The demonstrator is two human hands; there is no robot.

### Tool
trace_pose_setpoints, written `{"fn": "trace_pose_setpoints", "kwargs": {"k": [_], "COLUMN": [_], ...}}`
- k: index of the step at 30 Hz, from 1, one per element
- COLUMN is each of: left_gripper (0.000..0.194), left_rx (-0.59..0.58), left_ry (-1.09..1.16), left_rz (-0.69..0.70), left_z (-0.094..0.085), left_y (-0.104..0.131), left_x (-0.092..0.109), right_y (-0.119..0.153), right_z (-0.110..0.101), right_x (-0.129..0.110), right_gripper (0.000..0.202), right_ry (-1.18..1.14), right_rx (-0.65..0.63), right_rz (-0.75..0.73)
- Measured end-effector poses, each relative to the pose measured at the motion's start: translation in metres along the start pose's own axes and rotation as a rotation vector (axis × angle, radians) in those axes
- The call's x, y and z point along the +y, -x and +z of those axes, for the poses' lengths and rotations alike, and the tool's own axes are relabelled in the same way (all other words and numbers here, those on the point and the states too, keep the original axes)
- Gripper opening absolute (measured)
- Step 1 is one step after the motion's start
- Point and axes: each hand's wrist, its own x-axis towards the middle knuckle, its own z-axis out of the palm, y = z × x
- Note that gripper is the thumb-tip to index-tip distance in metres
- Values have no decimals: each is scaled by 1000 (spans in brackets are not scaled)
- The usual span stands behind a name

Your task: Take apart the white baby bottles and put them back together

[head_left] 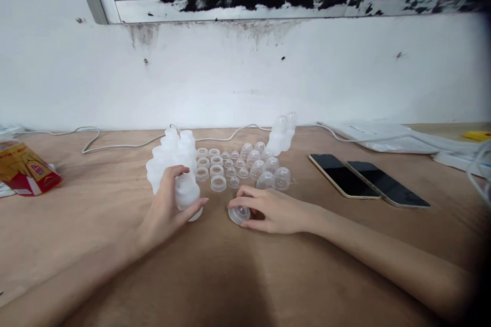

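Note:
My left hand (171, 204) is wrapped round a white translucent bottle (186, 191) at the right front of a cluster of similar white bottles (171, 149). The fingers of my right hand (264, 209) grip a clear ring with a nipple in it (240, 213), low over the wooden table. Behind the hands lie several clear rings (218, 183) in two columns. Beside them are small clear nipples (233, 182), then rows of clear domed caps (282, 178). Farther back on the right, assembled bottles with caps (282, 135) stand close together.
Two dark-screened phones (343, 176) lie on the wooden table (184, 276) at the right. A red and yellow carton (28, 168) is at the far left. A white cable (111, 147) runs along the wall. Plastic bags (368, 135) lie at the back right.

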Motion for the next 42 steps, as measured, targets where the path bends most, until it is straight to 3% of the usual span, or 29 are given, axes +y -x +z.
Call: {"fn": "trace_pose_setpoints", "kwargs": {"k": [2,6,12,31,36,39,42], "left_gripper": [54,45,48,58,54,46,52], "left_rx": [43,-30,-21,-16,80,-124,-369], "left_ry": [-150,-465,-644,-617,-501,-310,-82], "left_rz": [99,265,336,286,353,375,233], "left_z": [-5,-12,-11,-2,-7,0,19], "left_y": [-1,-2,-2,-9,-2,3,3], "left_x": [-5,-10,-21,-42,-24,0,19], "right_y": [-1,-4,-4,-8,-14,-20,-26], "right_z": [2,2,2,5,13,20,26], "right_x": [0,-1,-3,-5,-4,-4,-7], "right_gripper": [34,34,34,32,25,25,20], "right_ry": [-9,-26,-7,120,160,219,217], "right_rx": [6,5,13,38,69,115,158], "right_rz": [13,13,21,65,109,145,174]}}
